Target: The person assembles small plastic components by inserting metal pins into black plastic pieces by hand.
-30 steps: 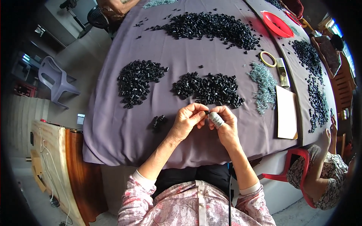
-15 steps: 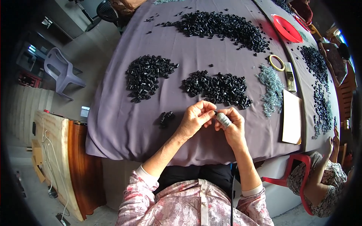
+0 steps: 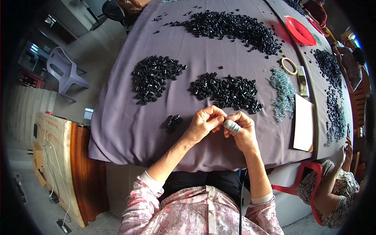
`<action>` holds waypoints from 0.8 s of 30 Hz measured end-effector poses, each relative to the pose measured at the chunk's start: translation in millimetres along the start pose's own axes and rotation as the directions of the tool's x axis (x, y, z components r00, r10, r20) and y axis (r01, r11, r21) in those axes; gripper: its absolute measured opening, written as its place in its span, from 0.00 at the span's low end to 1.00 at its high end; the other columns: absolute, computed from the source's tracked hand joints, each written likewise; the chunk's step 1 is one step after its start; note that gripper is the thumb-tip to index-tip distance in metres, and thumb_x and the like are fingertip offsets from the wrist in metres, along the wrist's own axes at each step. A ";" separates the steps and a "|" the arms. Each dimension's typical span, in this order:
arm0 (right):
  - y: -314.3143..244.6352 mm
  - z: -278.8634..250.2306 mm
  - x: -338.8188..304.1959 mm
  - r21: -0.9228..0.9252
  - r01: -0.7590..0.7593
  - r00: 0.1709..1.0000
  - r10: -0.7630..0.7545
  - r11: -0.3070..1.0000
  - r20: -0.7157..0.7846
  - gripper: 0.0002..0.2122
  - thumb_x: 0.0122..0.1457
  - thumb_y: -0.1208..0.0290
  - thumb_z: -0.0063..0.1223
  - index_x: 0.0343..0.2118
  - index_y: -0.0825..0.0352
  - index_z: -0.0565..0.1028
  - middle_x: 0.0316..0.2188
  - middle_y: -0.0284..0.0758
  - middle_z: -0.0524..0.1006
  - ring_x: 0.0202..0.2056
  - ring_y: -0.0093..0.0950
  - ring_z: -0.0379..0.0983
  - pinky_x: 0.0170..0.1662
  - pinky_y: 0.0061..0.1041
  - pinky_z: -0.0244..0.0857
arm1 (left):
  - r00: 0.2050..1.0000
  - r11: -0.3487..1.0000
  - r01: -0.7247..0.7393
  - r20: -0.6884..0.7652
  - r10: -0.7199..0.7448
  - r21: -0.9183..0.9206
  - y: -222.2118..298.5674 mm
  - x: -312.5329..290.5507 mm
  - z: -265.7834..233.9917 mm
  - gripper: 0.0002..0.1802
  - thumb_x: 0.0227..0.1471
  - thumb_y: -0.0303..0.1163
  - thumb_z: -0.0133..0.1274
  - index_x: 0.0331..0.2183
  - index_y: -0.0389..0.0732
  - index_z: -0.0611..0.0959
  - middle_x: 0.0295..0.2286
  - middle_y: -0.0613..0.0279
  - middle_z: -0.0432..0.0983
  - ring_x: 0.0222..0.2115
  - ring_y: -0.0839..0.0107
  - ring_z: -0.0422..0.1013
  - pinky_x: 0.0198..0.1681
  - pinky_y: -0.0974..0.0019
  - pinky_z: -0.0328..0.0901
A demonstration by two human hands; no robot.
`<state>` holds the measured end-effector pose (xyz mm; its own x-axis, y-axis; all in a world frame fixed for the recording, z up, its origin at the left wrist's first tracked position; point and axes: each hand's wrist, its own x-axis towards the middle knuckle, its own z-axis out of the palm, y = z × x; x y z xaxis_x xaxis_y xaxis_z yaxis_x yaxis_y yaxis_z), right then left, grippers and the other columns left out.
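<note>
My left hand (image 3: 205, 122) and my right hand (image 3: 242, 129) meet over the near part of the cloth-covered table, fingertips pinched close together. What sits between them is too small and covered to make out. Grey wrapping (image 3: 232, 126) goes round my right thumb. Just beyond my fingers lies a heap of small black tubular pieces (image 3: 235, 91). Another black heap (image 3: 154, 78) spreads farther left, and a little cluster of black pieces (image 3: 172, 122) rests left of my left hand. To the right is a pile of small clear or silvery pieces (image 3: 282, 94).
A large black heap (image 3: 235, 31) covers the far table. At right lie a yellow ring (image 3: 289, 66), a clear-topped box (image 3: 302, 80), a pale board (image 3: 303, 123) and a red basin (image 3: 300, 31). Another person (image 3: 333, 188) sits near right; a plastic chair (image 3: 66, 74) stands left.
My hands stay in nearly the same place. A dark bit that showed between my fingertips is now hidden, and my right thumb has turned slightly.
</note>
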<state>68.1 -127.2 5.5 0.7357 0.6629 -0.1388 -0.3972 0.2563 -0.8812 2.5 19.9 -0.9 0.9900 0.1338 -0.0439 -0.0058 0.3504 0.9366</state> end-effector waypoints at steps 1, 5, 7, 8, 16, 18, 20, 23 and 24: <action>0.8 -0.7 0.7 -0.011 0.010 1.000 -0.010 1.000 0.001 0.05 0.51 0.77 0.54 0.27 0.69 0.70 0.21 0.34 0.74 0.20 0.19 0.69 0.22 0.17 0.65 | 1.000 1.000 -0.010 0.000 0.010 0.011 0.7 0.2 0.7 0.04 0.51 0.28 0.49 0.31 0.39 0.76 0.21 0.69 0.70 0.19 0.83 0.64 0.21 0.79 0.60; 0.5 1.2 0.8 -0.065 0.062 0.998 -0.061 0.996 0.015 0.05 0.50 0.78 0.55 0.25 0.69 0.69 0.23 0.34 0.73 0.21 0.18 0.69 0.23 0.16 0.65 | 1.000 0.999 0.001 -0.021 -0.001 0.035 1.6 -0.3 1.5 0.04 0.51 0.28 0.50 0.31 0.39 0.76 0.21 0.69 0.70 0.19 0.83 0.64 0.21 0.79 0.60; 1.8 2.8 1.1 -0.099 0.100 0.995 -0.098 0.990 0.021 0.06 0.50 0.78 0.55 0.25 0.69 0.69 0.24 0.34 0.73 0.21 0.18 0.69 0.23 0.15 0.65 | 0.999 0.999 -0.015 -0.035 0.016 0.031 -0.6 0.1 0.6 0.03 0.50 0.27 0.51 0.29 0.38 0.76 0.20 0.70 0.71 0.19 0.84 0.64 0.22 0.79 0.61; 2.2 3.0 1.2 -0.132 0.137 0.990 -0.135 0.982 0.031 0.06 0.50 0.77 0.55 0.25 0.68 0.68 0.24 0.33 0.73 0.22 0.17 0.68 0.23 0.14 0.64 | 0.999 0.999 -0.014 -0.034 0.015 0.031 -0.1 0.0 0.5 0.03 0.50 0.27 0.51 0.29 0.38 0.76 0.20 0.70 0.71 0.19 0.84 0.64 0.22 0.79 0.61; 1.5 4.9 -1.2 -0.203 0.142 0.989 -0.132 0.969 0.062 0.08 0.48 0.78 0.57 0.25 0.67 0.67 0.22 0.28 0.69 0.22 0.15 0.67 0.22 0.13 0.63 | 0.999 0.999 0.044 0.004 -0.044 0.005 1.5 -0.2 0.5 0.04 0.49 0.26 0.51 0.31 0.37 0.77 0.20 0.70 0.71 0.18 0.85 0.63 0.21 0.80 0.60; 3.1 5.3 -2.7 -0.204 0.204 0.978 -0.189 0.958 0.091 0.08 0.49 0.78 0.57 0.27 0.66 0.67 0.21 0.27 0.69 0.21 0.14 0.66 0.22 0.13 0.62 | 0.999 0.999 0.041 0.006 -0.041 0.021 1.7 0.3 0.8 0.05 0.49 0.26 0.51 0.32 0.37 0.76 0.20 0.70 0.70 0.18 0.84 0.63 0.20 0.80 0.60; 2.4 5.3 -4.3 -0.239 0.195 0.980 -0.180 0.951 0.083 0.08 0.49 0.78 0.56 0.28 0.66 0.67 0.21 0.26 0.70 0.22 0.14 0.67 0.22 0.13 0.62 | 0.999 0.999 0.039 0.010 -0.040 0.033 1.0 0.7 0.5 0.05 0.50 0.25 0.51 0.32 0.37 0.76 0.21 0.70 0.70 0.18 0.84 0.63 0.20 0.80 0.60; -1.3 7.9 -5.7 -0.246 0.095 0.995 -0.098 0.965 -0.003 0.07 0.50 0.78 0.56 0.29 0.66 0.68 0.22 0.28 0.72 0.23 0.15 0.68 0.22 0.13 0.63 | 0.999 0.999 0.036 0.029 -0.036 -0.004 0.7 0.9 0.1 0.05 0.50 0.25 0.50 0.33 0.38 0.75 0.23 0.69 0.70 0.19 0.83 0.64 0.21 0.79 0.60; 0.3 6.2 -5.7 -0.241 0.112 0.993 -0.116 0.964 -0.002 0.07 0.50 0.78 0.56 0.28 0.67 0.68 0.22 0.29 0.73 0.23 0.15 0.68 0.23 0.13 0.63 | 0.999 0.999 0.038 0.026 -0.037 -0.016 0.6 1.2 0.3 0.05 0.50 0.26 0.50 0.32 0.38 0.75 0.22 0.69 0.70 0.19 0.83 0.64 0.21 0.79 0.60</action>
<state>60.5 -126.5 8.8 0.7780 0.6273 -0.0364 -0.1682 0.1521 -0.9739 3.7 19.9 -0.3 0.9929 0.0963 -0.0697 0.0293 0.3704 0.9284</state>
